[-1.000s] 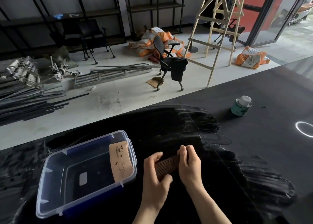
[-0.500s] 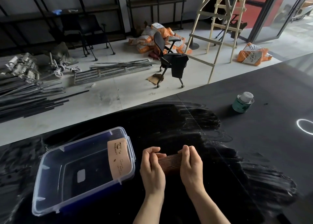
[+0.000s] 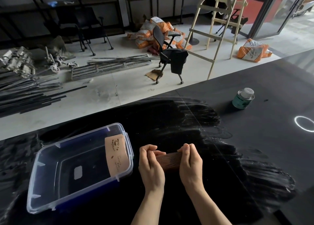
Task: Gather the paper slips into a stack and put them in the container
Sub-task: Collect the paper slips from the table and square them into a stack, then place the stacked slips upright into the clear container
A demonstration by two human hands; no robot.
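Observation:
A brown stack of paper slips (image 3: 169, 160) stands on edge on the black table, pressed between both hands. My left hand (image 3: 150, 165) grips its left end and my right hand (image 3: 190, 162) grips its right end. Just left of my hands sits a clear plastic container (image 3: 51, 187) with a bluish tint. One tan printed slip (image 3: 115, 156) leans against the container's right inner wall.
A green can with a white cap (image 3: 243, 99) stands on the table at the far right, near a white ring mark (image 3: 304, 123). Beyond the table edge the floor holds a black office chair (image 3: 169, 54), metal rods, a wooden ladder and orange sacks.
My left hand has shifted from lying over the stack's front to gripping its left end; the stack now stands squarer between both hands. The view has tilted slightly.

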